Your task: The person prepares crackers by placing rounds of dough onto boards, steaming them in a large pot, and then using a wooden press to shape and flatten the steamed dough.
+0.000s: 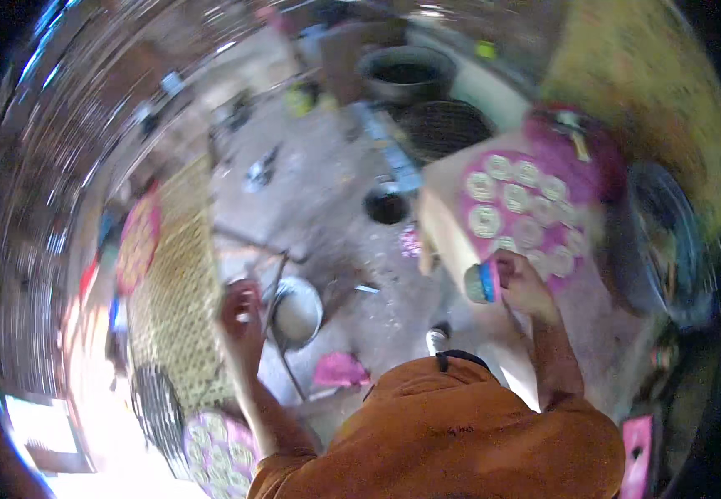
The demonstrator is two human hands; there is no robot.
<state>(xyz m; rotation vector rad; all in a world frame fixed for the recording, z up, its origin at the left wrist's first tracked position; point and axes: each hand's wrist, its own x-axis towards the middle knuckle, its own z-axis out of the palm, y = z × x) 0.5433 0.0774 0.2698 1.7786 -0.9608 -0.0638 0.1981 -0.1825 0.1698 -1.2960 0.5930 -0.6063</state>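
Note:
My right hand [522,284] grips a small blue and pink object [489,282] with a greyish end; blur hides what it is. It is held beside the near edge of a pink-purple sheet [519,218] on a table, where several pale, round, coiled pieces lie in rows. My left hand [242,305] is out to the left, above the edge of a woven mat and next to a metal bucket [296,313] with pale contents. Its fingers are blurred, and I cannot tell whether it holds something.
Left stands the woven mat [176,299]; a round tray of coiled pieces [220,446] is at lower left. A dark pot [387,204] and pink cloth [340,369] are on the floor. A large basin [407,70] stands beyond, a clear plastic tub [666,237] at right.

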